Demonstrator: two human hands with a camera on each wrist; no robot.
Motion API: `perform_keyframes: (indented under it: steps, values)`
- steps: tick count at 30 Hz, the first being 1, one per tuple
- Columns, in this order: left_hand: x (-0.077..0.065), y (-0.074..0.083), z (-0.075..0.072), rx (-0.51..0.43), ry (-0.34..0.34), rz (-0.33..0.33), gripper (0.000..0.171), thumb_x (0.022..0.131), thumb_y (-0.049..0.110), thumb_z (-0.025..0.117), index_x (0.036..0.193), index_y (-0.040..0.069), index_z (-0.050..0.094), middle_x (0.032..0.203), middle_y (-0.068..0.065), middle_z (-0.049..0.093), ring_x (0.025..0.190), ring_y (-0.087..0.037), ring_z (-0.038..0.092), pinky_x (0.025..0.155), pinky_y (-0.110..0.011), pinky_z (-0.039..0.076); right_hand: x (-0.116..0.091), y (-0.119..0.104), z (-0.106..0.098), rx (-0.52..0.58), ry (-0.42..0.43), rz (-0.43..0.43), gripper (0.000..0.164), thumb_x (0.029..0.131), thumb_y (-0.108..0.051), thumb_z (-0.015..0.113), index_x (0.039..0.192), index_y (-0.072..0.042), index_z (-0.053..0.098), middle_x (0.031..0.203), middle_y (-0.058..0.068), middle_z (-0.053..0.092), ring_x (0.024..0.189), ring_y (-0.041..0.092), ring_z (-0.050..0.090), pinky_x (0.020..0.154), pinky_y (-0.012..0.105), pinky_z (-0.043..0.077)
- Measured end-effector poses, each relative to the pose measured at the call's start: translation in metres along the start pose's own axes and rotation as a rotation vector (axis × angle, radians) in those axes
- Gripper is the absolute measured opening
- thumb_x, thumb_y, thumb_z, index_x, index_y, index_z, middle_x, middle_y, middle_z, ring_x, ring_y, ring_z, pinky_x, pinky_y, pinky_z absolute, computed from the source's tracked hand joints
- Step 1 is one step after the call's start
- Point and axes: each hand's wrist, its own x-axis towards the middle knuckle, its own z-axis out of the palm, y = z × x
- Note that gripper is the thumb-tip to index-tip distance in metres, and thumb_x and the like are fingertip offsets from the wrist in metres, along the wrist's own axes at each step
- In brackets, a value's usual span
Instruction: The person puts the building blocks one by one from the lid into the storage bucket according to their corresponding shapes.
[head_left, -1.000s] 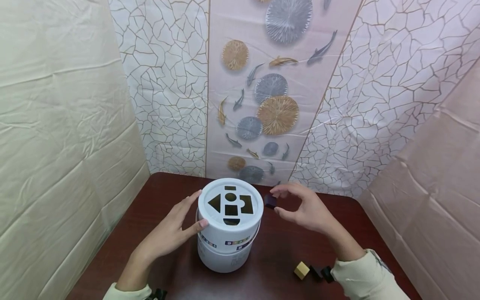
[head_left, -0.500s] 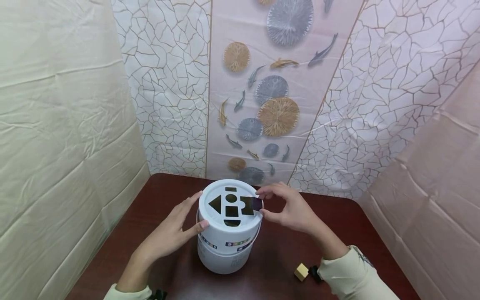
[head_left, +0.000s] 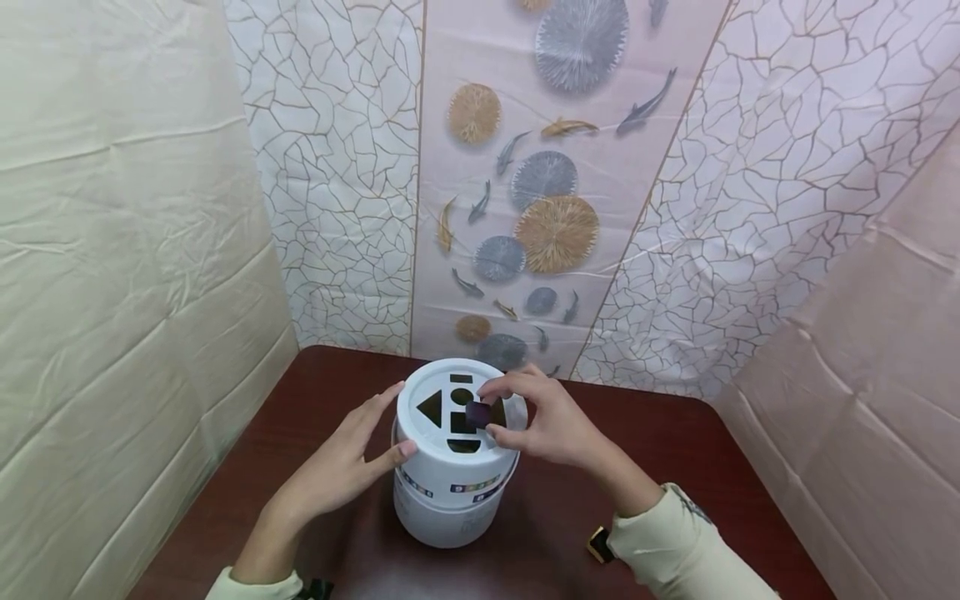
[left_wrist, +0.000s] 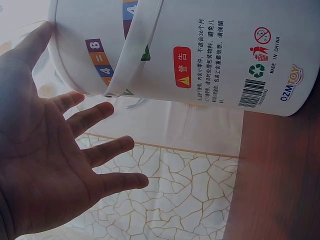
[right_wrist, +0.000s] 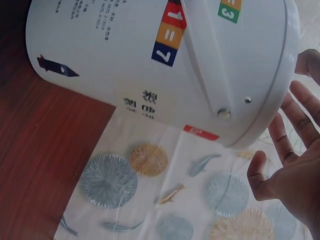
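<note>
A white lidded bucket (head_left: 450, 518) stands upright on the table, its lid (head_left: 422, 437) cut with shaped holes, among them a triangle, a circle and a square. My right hand (head_left: 551, 423) pinches a dark purple cube-like block (head_left: 477, 414) between thumb and fingers over the lid; it overlaps the square hole in the head view. The block is hidden in the right wrist view, where curled fingers (right_wrist: 282, 140) show beside the lid's rim. My left hand (head_left: 333, 471) rests against the lid's left edge, fingers spread and mostly straight, thumb on the rim.
Beside the right sleeve (head_left: 678, 546), a black item (head_left: 600, 543) covers most of a yellow block on the dark red table (head_left: 555, 533). The bucket's handle (left_wrist: 135, 50) hangs down its side. Patterned cloth (head_left: 510, 208) hangs behind, with plain cloth at both sides.
My right hand has carried the purple block leftward from beside the bucket to over the middle of the lid. My left hand has stayed in place. The right sleeve has moved over the yellow block.
</note>
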Motion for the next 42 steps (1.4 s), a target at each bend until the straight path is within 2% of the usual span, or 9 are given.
perform_keyframes:
  steps: [6, 15, 23, 27, 31, 42]
  values:
    - [0.000, 0.000, 0.001, 0.001, -0.006, -0.008, 0.090, 0.102, 0.066, 0.070, 0.176, 0.044, 0.022, 0.181, -0.007, 0.032, 0.168, -0.047, 0.028, 0.124, -0.083, 0.032, 0.004, -0.003, 0.007, -0.007, -0.022, -0.005, 0.046, 0.087, -0.017, 0.094, 0.130, -0.021, 0.079, 0.116, -0.011, 0.080, 0.108, 0.021, 0.062, 0.093, 0.047, 0.059]
    - [0.001, 0.000, 0.000, 0.002, -0.009, -0.010, 0.089, 0.102, 0.067, 0.069, 0.174, 0.049, 0.021, 0.181, -0.005, 0.033, 0.168, -0.045, 0.029, 0.123, -0.083, 0.032, 0.008, -0.004, 0.012, -0.013, -0.029, -0.016, 0.046, 0.087, -0.016, 0.095, 0.130, -0.021, 0.079, 0.119, -0.009, 0.081, 0.107, 0.022, 0.061, 0.093, 0.047, 0.058]
    - [0.001, 0.000, 0.000, 0.002, -0.006, 0.005, 0.090, 0.102, 0.067, 0.069, 0.175, 0.046, 0.022, 0.181, -0.003, 0.034, 0.167, -0.043, 0.031, 0.124, -0.082, 0.033, 0.003, -0.002, 0.006, -0.047, -0.016, -0.002, 0.053, 0.087, -0.026, 0.097, 0.135, -0.026, 0.076, 0.131, -0.010, 0.078, 0.119, 0.021, 0.061, 0.099, 0.049, 0.058]
    - [0.001, -0.001, -0.002, 0.007, -0.002, 0.002, 0.090, 0.102, 0.067, 0.070, 0.175, 0.046, 0.021, 0.181, -0.003, 0.033, 0.168, -0.043, 0.029, 0.124, -0.083, 0.032, -0.007, 0.001, -0.006, -0.066, 0.013, 0.016, 0.051, 0.088, -0.026, 0.096, 0.135, -0.024, 0.077, 0.134, -0.013, 0.076, 0.127, 0.017, 0.061, 0.104, 0.050, 0.058]
    - [0.001, 0.000, -0.003, 0.011, -0.005, -0.006, 0.090, 0.102, 0.067, 0.070, 0.175, 0.049, 0.019, 0.182, -0.003, 0.031, 0.169, -0.045, 0.027, 0.124, -0.084, 0.030, -0.024, 0.006, -0.020, -0.106, 0.042, 0.020, 0.052, 0.087, -0.027, 0.097, 0.135, -0.023, 0.077, 0.134, -0.013, 0.076, 0.125, 0.014, 0.062, 0.106, 0.050, 0.056]
    - [0.003, 0.000, -0.002, 0.014, 0.000, 0.031, 0.090, 0.102, 0.063, 0.072, 0.174, 0.047, 0.022, 0.180, -0.002, 0.035, 0.166, -0.041, 0.032, 0.123, -0.082, 0.034, -0.085, 0.034, -0.049, -0.211, 0.135, 0.078, 0.050, 0.084, -0.018, 0.098, 0.127, -0.032, 0.078, 0.126, -0.012, 0.079, 0.115, 0.012, 0.064, 0.095, 0.033, 0.056]
